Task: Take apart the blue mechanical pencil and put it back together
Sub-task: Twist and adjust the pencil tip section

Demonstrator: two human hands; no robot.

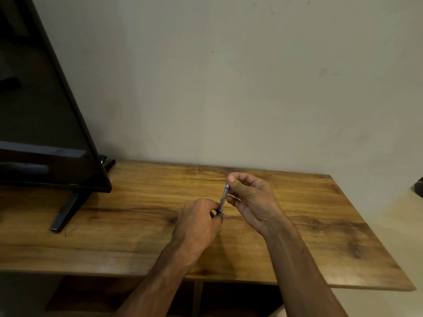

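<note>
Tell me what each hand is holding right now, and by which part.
Both hold the one blue mechanical pencil. The left hand pinches its lower blue end; the right hand grips its upper end between thumb and fingers, above the table.

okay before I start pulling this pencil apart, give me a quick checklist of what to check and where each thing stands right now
1. Left hand grips the lower end of the blue mechanical pencil: ok.
2. Right hand pinches the upper end between thumb and fingers: ok.
3. Pencil held over the wooden table, so a dropped part should land on it: ok.
4. Bare table surface near the hands for laying parts down: ok.
5. Monitor stands well off to the left, apart from the hands: ok.
6. Whether the tip or cap has loosened already: cannot tell, the fingers cover both ends.
</note>
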